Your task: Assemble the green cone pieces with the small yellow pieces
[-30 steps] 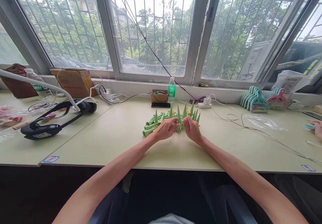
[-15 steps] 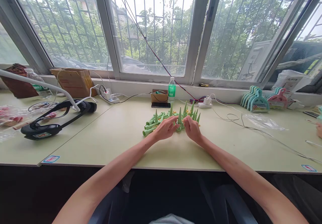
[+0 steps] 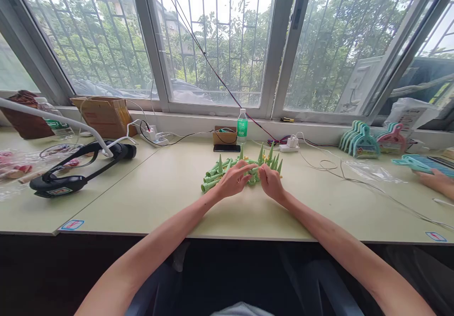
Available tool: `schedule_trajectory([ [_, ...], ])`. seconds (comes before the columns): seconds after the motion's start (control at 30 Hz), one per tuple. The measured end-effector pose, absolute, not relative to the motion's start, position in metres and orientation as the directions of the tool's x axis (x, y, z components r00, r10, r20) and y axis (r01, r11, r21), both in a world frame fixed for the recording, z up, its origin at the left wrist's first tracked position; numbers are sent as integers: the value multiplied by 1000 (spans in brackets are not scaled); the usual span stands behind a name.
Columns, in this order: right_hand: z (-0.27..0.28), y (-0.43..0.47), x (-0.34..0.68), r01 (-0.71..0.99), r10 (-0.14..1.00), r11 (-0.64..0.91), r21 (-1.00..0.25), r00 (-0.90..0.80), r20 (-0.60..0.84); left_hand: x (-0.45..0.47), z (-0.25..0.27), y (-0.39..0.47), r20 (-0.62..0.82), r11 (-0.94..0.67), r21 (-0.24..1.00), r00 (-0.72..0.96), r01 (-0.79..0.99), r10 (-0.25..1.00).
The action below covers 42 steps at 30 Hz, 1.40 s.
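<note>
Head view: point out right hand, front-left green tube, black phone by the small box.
Right hand (image 3: 271, 182), head view: on the back of the hand.
Front-left green tube (image 3: 211, 185), head view: on its side wall.
Black phone (image 3: 227, 148), head view: middle of its upper face.

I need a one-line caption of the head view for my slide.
Left hand and right hand close together among green pieces on a table, bottle behind.

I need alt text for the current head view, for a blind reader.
A person's left hand and right hand are close together at green tubes and cones on a pale table. A green-labelled bottle stands behind; a black headset lies to the left, and another person's hand shows at far right.
</note>
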State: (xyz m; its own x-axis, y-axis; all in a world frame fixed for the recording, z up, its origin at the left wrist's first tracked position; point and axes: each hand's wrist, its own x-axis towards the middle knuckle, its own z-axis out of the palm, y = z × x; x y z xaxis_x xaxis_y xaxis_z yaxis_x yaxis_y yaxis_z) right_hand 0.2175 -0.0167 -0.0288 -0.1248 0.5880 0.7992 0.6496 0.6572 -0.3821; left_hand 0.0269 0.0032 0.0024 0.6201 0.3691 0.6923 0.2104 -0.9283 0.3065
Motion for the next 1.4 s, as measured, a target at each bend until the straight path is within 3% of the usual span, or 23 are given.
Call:
schedule_trajectory([
  [0.3, -24, -22, 214, 688, 554, 653, -318, -148, 819, 30, 3, 2, 742, -921, 331, 546, 207, 389],
  [0.83, -21, -25, 213, 651, 539, 673, -351, -106, 836, 35, 9, -4, 696, -741, 665, 285, 93, 659],
  [1.03, -20, -25, 212, 640, 534, 683, -352, -108, 839, 37, 11, -7, 618, -699, 711, 409, 73, 671],
  [1.4, -23, -23, 214, 628, 538, 693, -353, -125, 834, 37, 10, -7, 577, -658, 752, 436, 46, 690],
])
